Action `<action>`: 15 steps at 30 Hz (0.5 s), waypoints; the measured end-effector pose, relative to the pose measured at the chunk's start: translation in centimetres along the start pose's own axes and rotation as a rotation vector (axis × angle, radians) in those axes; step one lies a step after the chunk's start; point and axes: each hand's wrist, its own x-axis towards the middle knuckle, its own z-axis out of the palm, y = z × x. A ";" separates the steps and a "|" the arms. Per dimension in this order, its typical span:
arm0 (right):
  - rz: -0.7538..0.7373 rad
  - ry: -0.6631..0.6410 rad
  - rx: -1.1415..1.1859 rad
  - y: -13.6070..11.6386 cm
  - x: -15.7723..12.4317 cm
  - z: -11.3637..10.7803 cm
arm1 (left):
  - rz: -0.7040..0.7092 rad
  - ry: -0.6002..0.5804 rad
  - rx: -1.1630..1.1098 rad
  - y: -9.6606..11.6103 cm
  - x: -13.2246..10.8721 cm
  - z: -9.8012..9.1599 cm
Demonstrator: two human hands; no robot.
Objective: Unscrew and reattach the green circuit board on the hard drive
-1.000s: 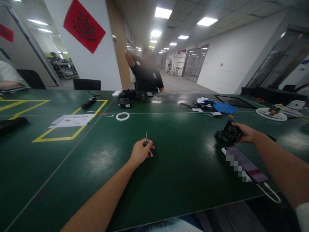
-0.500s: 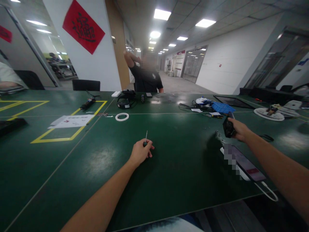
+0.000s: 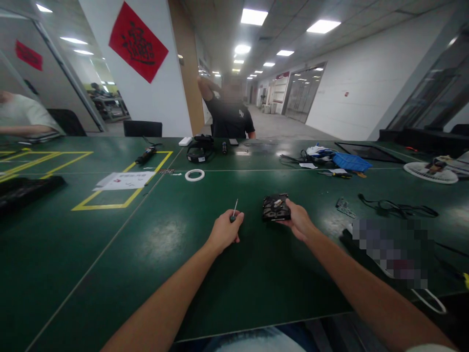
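Observation:
Closed around a thin screwdriver [image 3: 235, 208] is my left hand [image 3: 225, 232], with the metal shaft pointing up and away from me. My right hand [image 3: 299, 219] grips the right edge of a squarish black device [image 3: 274, 208], which looks like a hard drive with its dark, uneven face towards me. The device is just right of the screwdriver, and the two do not touch. A small bare circuit board [image 3: 345, 207] lies on the green table [image 3: 154, 274], to the right of my right hand. The fingers under the device are partly hidden.
A phone [image 3: 395, 254], partly blurred out, lies right of my forearm with a white cable [image 3: 432, 300]. Black straps [image 3: 397, 208], a blue tray [image 3: 351, 161] and pliers [image 3: 335, 174] are beyond. A white ring [image 3: 194, 175] sits ahead left. Across the table sits a person [image 3: 230, 117].
My right hand has brought the black device left from above the phone to beside my left hand. The circuit board now shows clearly. My view has turned slightly left.

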 end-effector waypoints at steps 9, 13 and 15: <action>0.178 -0.214 -0.612 1.5 -4.1 3.3 | 0.119 0.102 0.462 2.3 -2.7 0.5; 0.165 -0.256 -0.784 0.8 -4.6 3.4 | 0.096 0.130 0.669 2.2 -3.2 1.5; 0.130 -0.246 -0.889 -0.9 -3.9 2.3 | 0.102 0.120 0.708 2.0 -3.1 1.8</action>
